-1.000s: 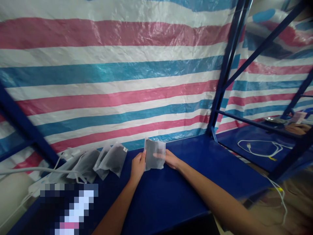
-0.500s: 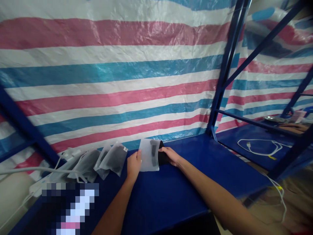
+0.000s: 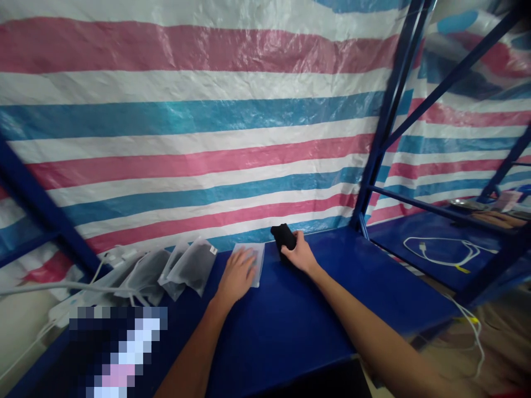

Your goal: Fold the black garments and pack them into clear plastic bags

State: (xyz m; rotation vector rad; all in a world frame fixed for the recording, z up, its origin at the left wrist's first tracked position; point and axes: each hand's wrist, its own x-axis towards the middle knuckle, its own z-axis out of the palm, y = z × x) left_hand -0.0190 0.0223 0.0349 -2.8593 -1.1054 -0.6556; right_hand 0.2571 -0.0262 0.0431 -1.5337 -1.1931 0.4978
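Left hand [image 3: 237, 275] open, fingers spread over pouch [image 3: 258, 258] on table [image 3: 286, 323]. Right hand [image 3: 302, 255] closed round black item [image 3: 284, 237], just beside pouch (material unclear). Best: light grip, pouch flat.

One black item [image 3: 282, 237], one flat bag [image 3: 259, 258] and at least four grey bags [image 3: 198, 266] show.

No words, brand or number can be read. A small white label [image 3: 213, 250] sits at the upper right corner of one frosted bag [image 3: 198, 266]; it may carry print, but it is too small to make out.
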